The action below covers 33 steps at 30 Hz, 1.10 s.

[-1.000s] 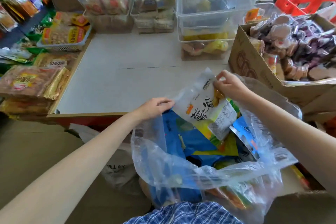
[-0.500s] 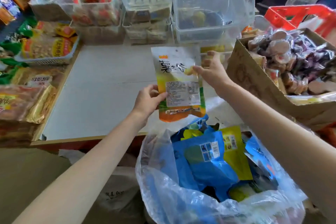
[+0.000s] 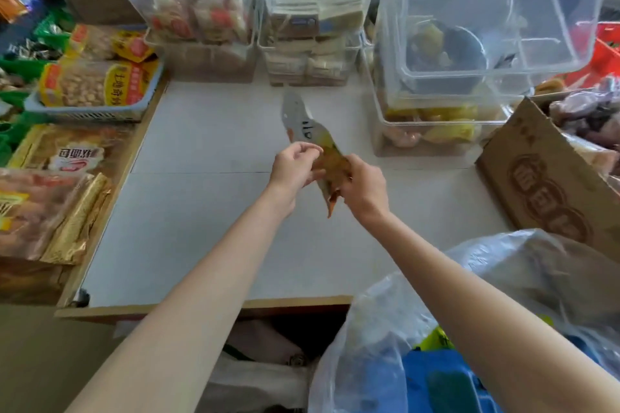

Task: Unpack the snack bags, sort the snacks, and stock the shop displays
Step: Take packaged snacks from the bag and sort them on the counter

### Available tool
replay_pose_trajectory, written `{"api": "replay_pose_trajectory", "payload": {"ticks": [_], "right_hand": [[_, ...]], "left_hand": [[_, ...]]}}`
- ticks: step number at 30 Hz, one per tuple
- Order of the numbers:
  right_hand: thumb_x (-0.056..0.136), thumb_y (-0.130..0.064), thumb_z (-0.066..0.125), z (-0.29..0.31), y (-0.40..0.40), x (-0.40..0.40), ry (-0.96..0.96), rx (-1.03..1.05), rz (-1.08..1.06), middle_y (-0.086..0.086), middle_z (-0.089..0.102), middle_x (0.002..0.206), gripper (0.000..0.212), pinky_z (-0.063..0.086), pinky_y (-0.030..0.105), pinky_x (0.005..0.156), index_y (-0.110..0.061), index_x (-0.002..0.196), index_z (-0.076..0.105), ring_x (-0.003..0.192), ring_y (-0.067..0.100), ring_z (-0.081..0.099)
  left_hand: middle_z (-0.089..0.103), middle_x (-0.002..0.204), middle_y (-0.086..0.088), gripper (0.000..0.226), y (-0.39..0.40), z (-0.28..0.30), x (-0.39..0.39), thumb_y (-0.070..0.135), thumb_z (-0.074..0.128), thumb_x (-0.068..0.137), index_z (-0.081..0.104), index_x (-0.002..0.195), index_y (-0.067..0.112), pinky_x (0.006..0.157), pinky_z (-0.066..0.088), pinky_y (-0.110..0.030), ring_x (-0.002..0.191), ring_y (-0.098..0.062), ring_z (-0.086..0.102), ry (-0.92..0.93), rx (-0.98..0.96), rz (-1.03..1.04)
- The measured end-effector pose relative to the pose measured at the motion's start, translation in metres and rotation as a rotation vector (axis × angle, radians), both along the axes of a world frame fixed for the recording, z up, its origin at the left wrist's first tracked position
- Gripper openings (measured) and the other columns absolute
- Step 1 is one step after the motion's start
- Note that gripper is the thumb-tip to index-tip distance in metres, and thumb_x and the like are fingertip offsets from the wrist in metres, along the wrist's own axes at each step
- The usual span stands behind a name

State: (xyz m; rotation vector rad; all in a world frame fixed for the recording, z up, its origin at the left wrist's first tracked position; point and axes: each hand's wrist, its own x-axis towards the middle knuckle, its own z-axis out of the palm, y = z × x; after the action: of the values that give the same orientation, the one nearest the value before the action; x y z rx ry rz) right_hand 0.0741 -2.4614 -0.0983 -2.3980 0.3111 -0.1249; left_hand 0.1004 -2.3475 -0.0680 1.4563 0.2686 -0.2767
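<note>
I hold one snack packet with a white top and orange bottom over the middle of the white tabletop. It is turned nearly edge-on to me. My left hand pinches its left side and my right hand grips its lower end. The clear plastic bag of blue and yellow snack packets sits at the lower right, below the table's front edge.
Clear plastic bins with snacks line the back of the table, one large bin stacked at right. A cardboard box of wrapped snacks stands at the right. Packaged snacks and a blue basket fill the shelf at left.
The packet has been lifted out of the plastic bag and carried forward over the table. It has turned from facing me to nearly edge-on, and both hands have closed in on it.
</note>
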Motion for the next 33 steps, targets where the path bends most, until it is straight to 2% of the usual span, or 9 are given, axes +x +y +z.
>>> {"api": "replay_pose_trajectory", "payload": {"ticks": [4,7,11,14,16,18,20,26,33], "right_hand": [[0.090,0.004,0.051,-0.034,-0.014,0.045,0.202,0.951,-0.349,0.020,0.064,0.085,0.012,0.060,0.032,0.058,0.000,0.101,0.056,0.066,0.031,0.064],[0.092,0.007,0.049,-0.052,-0.014,0.076,0.228,1.141,-0.435,0.015,0.058,0.079,0.008,0.059,0.028,0.057,0.003,0.098,0.049,0.060,0.027,0.061],[0.090,0.011,0.047,-0.071,-0.019,0.126,0.189,1.151,-0.483,0.015,0.053,0.081,0.017,0.054,0.023,0.044,-0.001,0.079,0.045,0.054,0.024,0.062],[0.090,0.011,0.048,-0.074,-0.027,0.156,0.168,1.129,-0.433,0.013,0.059,0.085,0.013,0.050,0.015,0.047,-0.002,0.087,0.049,0.046,0.010,0.063],[0.090,0.010,0.047,-0.072,-0.027,0.161,0.176,1.116,-0.465,0.016,0.062,0.095,0.018,0.048,0.012,0.047,0.006,0.107,0.052,0.066,0.012,0.063],[0.094,0.006,0.040,-0.065,-0.026,0.152,0.196,1.102,-0.466,0.020,0.050,0.131,0.039,0.053,0.012,0.061,0.008,0.133,0.039,0.100,0.018,0.060],[0.095,0.005,0.036,-0.052,-0.028,0.129,0.271,1.187,-0.471,0.023,0.042,0.141,0.039,0.053,0.022,0.078,0.010,0.134,0.035,0.121,0.028,0.052],[0.092,0.009,0.046,0.022,-0.063,0.029,0.336,0.994,-0.208,0.019,0.058,0.096,0.041,0.053,0.033,0.079,0.003,0.132,0.038,0.080,0.026,0.060],[0.094,-0.001,0.050,0.091,-0.158,-0.121,0.309,0.503,0.072,0.013,0.065,0.093,0.019,0.055,0.017,0.070,0.001,0.111,0.057,0.071,0.012,0.066]], "left_hand": [[0.055,0.077,0.002,0.027,0.035,-0.045,0.021,0.006,0.045,0.093,0.056,0.074,0.020,0.070,0.048,-0.022,0.073,-0.011,0.052,0.047,0.273,-0.047],[0.056,0.074,0.002,0.028,0.063,-0.082,0.027,0.006,0.044,0.092,0.056,0.072,0.022,0.083,0.050,-0.035,0.077,-0.018,0.054,0.133,0.402,-0.026],[0.057,0.074,0.004,0.026,0.090,-0.109,0.024,0.007,0.046,0.091,0.056,0.074,0.025,0.086,0.049,-0.038,0.084,-0.023,0.057,0.198,0.475,-0.063],[0.056,0.076,0.004,0.023,0.101,-0.118,0.016,0.007,0.046,0.090,0.057,0.078,0.023,0.087,0.049,-0.039,0.089,-0.024,0.059,0.222,0.485,-0.068],[0.057,0.079,0.005,0.020,0.105,-0.118,0.013,0.008,0.046,0.090,0.058,0.082,0.022,0.089,0.049,-0.038,0.097,-0.026,0.062,0.217,0.493,-0.074],[0.058,0.081,0.005,0.021,0.105,-0.115,0.009,0.008,0.046,0.089,0.058,0.081,0.024,0.092,0.049,-0.040,0.101,-0.027,0.062,0.202,0.494,-0.081],[0.060,0.084,0.005,0.022,0.098,-0.108,0.004,0.009,0.047,0.089,0.057,0.080,0.026,0.094,0.049,-0.042,0.102,-0.027,0.062,0.179,0.489,-0.101],[0.064,0.094,-0.004,0.024,0.053,-0.065,-0.028,0.010,0.045,0.089,0.057,0.077,0.027,0.094,0.049,-0.042,0.102,-0.028,0.063,0.048,0.464,-0.214],[0.063,0.110,0.004,0.015,-0.004,-0.008,-0.125,0.017,0.056,0.091,0.061,0.094,0.031,0.096,0.043,-0.025,0.108,-0.010,0.057,-0.237,0.353,-0.589]]}}
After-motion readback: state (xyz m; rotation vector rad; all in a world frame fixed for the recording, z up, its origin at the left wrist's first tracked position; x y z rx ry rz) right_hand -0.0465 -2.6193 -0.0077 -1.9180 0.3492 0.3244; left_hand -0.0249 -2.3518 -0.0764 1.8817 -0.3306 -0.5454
